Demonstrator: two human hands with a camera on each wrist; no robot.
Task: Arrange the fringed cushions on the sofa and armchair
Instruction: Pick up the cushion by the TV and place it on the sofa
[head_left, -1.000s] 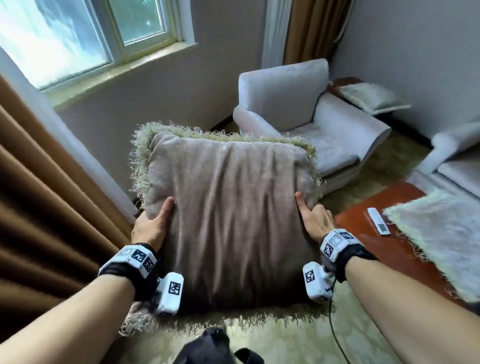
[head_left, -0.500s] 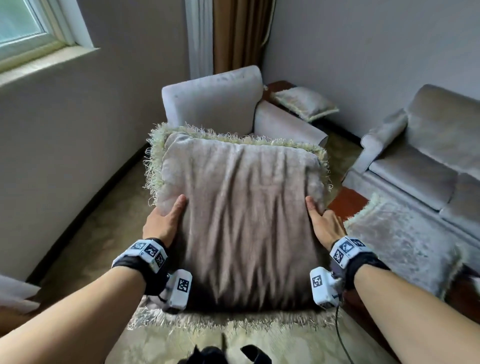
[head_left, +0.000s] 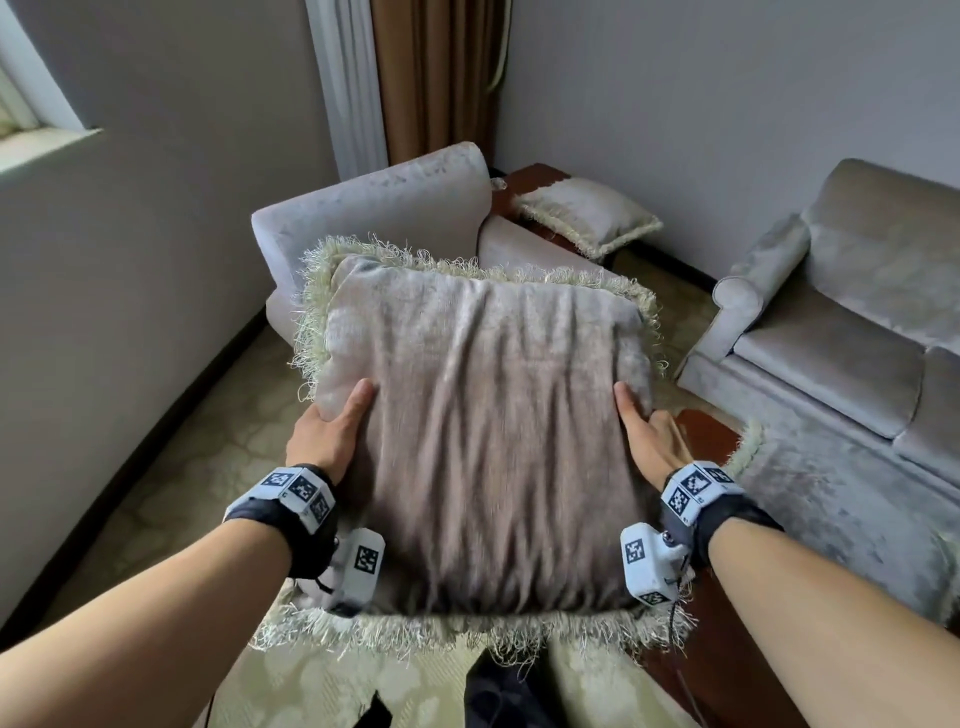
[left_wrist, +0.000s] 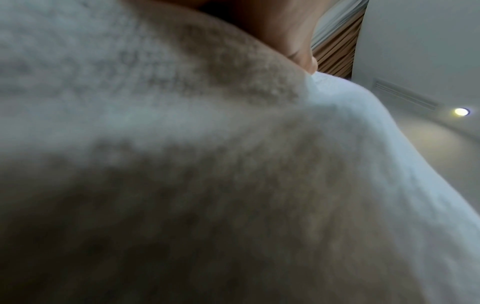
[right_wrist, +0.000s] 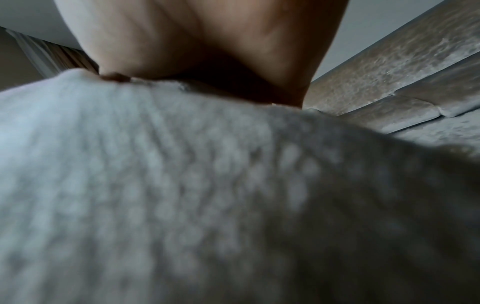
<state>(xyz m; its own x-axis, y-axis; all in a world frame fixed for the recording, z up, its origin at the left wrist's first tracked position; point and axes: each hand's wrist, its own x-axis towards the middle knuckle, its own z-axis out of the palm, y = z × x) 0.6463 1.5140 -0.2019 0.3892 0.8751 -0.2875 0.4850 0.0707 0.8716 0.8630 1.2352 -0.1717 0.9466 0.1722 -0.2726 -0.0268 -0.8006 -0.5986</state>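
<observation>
A large beige fringed cushion hangs in the air in front of me, held between both hands. My left hand grips its left edge, thumb on top and fingers hidden beneath. My right hand grips the right edge the same way. Behind it stands the grey armchair, seat hidden by the cushion. A second fringed cushion lies on a wooden side table past the armchair. A third fringed cushion lies at right, before the grey sofa. Both wrist views are filled by cushion fabric.
A reddish wooden table shows under the third cushion at right. Brown curtain hangs in the corner behind the armchair. Pale wall runs along the left, with patterned carpet between it and me.
My view has swung right: the window and left curtain have left the frame, and the sofa has come in at right. The armchair is nearer. Both hands keep the same hold.
</observation>
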